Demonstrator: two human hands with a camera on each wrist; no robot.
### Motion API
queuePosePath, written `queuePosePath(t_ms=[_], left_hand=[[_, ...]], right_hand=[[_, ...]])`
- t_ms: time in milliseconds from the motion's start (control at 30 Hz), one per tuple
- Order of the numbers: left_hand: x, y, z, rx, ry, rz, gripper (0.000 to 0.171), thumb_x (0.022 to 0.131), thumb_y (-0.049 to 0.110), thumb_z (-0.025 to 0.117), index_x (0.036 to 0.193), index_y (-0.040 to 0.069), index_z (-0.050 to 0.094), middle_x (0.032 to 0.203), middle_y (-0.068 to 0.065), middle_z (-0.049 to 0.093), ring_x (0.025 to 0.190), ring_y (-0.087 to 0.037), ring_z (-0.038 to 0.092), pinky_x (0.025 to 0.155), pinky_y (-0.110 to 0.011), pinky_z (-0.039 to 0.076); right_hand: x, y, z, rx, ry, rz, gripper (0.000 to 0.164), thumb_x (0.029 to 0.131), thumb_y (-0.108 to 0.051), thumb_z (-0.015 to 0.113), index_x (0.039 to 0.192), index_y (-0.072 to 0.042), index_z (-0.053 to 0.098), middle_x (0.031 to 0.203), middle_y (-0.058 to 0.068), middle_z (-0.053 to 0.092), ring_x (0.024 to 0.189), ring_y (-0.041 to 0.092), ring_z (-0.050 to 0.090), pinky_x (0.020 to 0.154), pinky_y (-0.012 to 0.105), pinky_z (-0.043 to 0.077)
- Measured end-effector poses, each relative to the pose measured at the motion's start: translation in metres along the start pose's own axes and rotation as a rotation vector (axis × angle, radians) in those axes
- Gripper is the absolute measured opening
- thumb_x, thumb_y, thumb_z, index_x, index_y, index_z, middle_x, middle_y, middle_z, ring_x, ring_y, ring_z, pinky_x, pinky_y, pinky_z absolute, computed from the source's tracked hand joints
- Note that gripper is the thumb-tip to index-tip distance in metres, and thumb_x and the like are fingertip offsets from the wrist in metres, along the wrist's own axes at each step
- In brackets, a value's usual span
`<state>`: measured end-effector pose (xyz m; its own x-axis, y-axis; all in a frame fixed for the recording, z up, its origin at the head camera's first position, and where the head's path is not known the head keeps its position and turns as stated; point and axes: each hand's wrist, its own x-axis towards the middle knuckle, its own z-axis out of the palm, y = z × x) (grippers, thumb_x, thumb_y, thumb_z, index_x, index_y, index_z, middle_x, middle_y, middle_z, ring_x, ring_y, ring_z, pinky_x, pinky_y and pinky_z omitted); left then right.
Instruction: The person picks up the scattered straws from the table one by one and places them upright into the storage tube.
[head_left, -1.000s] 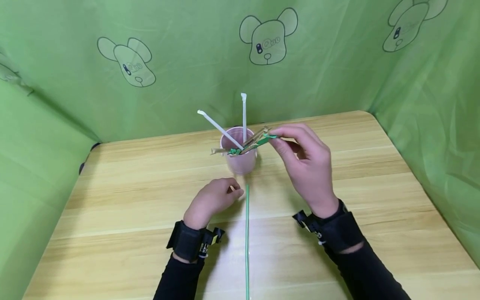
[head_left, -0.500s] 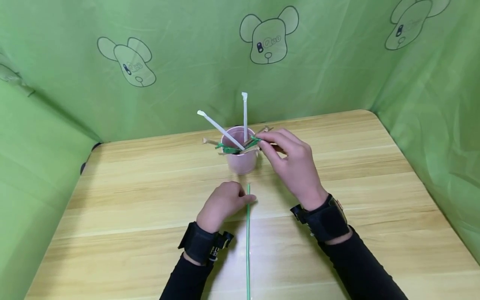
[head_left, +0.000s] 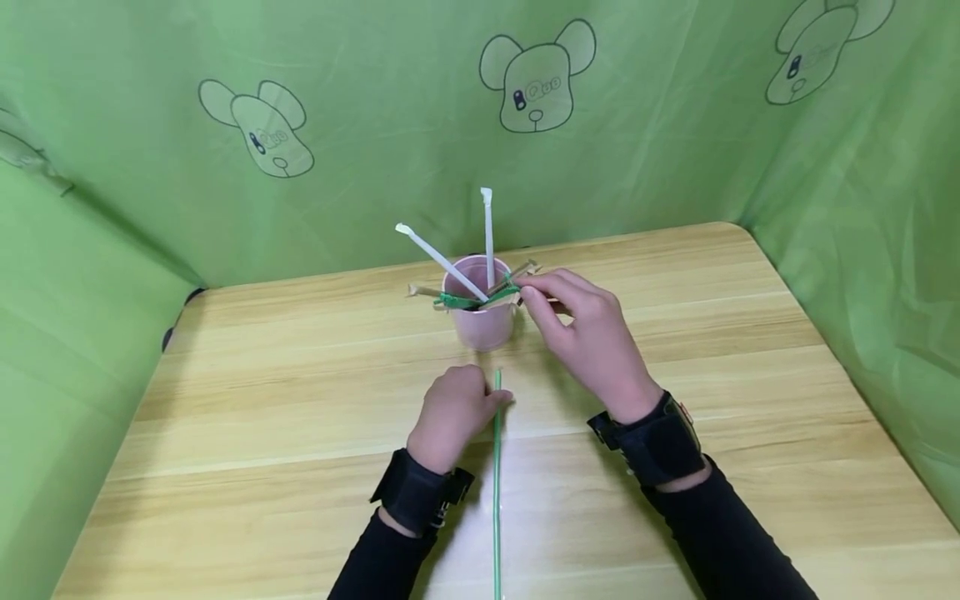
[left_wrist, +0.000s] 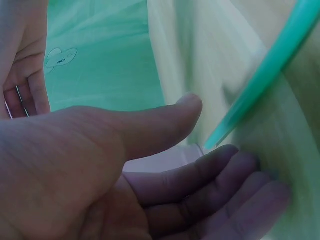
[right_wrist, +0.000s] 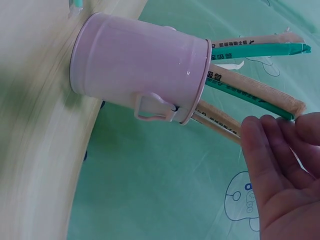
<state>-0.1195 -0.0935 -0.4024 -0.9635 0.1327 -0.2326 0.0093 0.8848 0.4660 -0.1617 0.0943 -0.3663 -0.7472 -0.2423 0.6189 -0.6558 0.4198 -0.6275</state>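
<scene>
A small pink bucket [head_left: 483, 327] stands at the table's far middle with several paper-wrapped straws in it. Two white-wrapped straws [head_left: 489, 237] stick up high; brown-wrapped straws [right_wrist: 255, 90] and green-wrapped straws [right_wrist: 265, 50] lean out over the rim. My right hand [head_left: 588, 329] is at the bucket's right side, its thumb and fingertips pinching the outer end of a green-wrapped straw [right_wrist: 242, 95]. A long green tube [head_left: 497, 492] lies on the table, running toward me. Over its far end my left hand [head_left: 453, 408] hovers, thumb extended and fingers loosely bent, with a gap between them.
The wooden table [head_left: 262, 417] is bounded by a green cloth backdrop [head_left: 390, 125] with bear drawings at the back and sides. The bucket stands close to the table's back edge and has a small side handle [right_wrist: 155, 107].
My right hand has moved left and slightly down, bringing the green-wrapped straw's end closer to the bucket. My left hand has shifted right, so its thumb now crosses over the green tube.
</scene>
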Motion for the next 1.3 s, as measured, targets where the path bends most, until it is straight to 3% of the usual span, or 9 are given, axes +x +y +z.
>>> queuePosePath(t_ms=[200,367,533,933,1133,1300], left_hand=[[0.003,0.003,0.01,0.076,0.01,-0.048,0.052,0.096,0.039,0.082,0.061,0.015,0.052,0.062,0.003,0.049,0.056,-0.018,0.054,0.051,-0.035,0.045],[0.002,0.004,0.011,0.111,0.041,-0.054,0.048,0.093,0.023,0.082,0.056,0.015,0.052,0.064,0.002,0.053,0.059,-0.02,0.057,0.053,-0.04,0.049],[0.001,0.003,0.011,0.11,0.042,-0.033,0.04,0.088,0.008,0.076,0.055,0.014,0.053,0.063,0.0,0.053,0.056,-0.02,0.052,0.048,-0.038,0.044],[0.0,-0.001,0.006,0.069,-0.046,0.067,0.041,0.086,0.007,0.078,0.062,0.013,0.045,0.064,0.002,0.042,0.059,-0.017,0.042,0.052,-0.03,0.037],[-0.003,-0.005,-0.007,-0.073,-0.039,0.113,0.03,0.088,0.005,0.074,0.068,0.01,0.051,0.067,0.002,0.044,0.06,-0.017,0.041,0.055,-0.029,0.036],[-0.008,-0.009,-0.035,-0.223,0.057,0.217,0.005,0.091,0.0,0.065,0.088,0.004,0.064,0.079,-0.002,0.061,0.068,-0.018,0.054,0.063,-0.032,0.047]], right_hand=[[-0.003,0.003,-0.005,0.013,0.01,0.037,0.023,0.111,-0.018,0.061,0.124,-0.006,0.076,0.119,0.003,0.075,0.103,0.016,0.072,0.087,0.034,0.061],[-0.002,0.004,-0.006,0.018,0.01,0.046,0.025,0.112,-0.02,0.058,0.122,-0.005,0.076,0.112,0.002,0.075,0.099,0.014,0.071,0.086,0.034,0.06],[-0.001,0.004,-0.005,0.03,0.0,0.057,0.025,0.113,-0.02,0.057,0.12,-0.005,0.076,0.106,0.0,0.075,0.097,0.013,0.07,0.083,0.033,0.059],[-0.002,0.006,-0.002,0.104,-0.005,0.077,0.028,0.116,-0.021,0.05,0.127,-0.007,0.071,0.101,-0.003,0.074,0.092,0.011,0.07,0.081,0.029,0.059],[-0.002,0.008,-0.003,0.119,-0.009,0.073,0.028,0.116,-0.019,0.049,0.127,-0.007,0.071,0.101,-0.003,0.074,0.093,0.011,0.07,0.082,0.028,0.059],[-0.002,0.008,-0.003,0.129,-0.006,0.076,0.028,0.116,-0.019,0.049,0.131,-0.006,0.069,0.101,-0.002,0.074,0.094,0.011,0.07,0.082,0.029,0.059]])
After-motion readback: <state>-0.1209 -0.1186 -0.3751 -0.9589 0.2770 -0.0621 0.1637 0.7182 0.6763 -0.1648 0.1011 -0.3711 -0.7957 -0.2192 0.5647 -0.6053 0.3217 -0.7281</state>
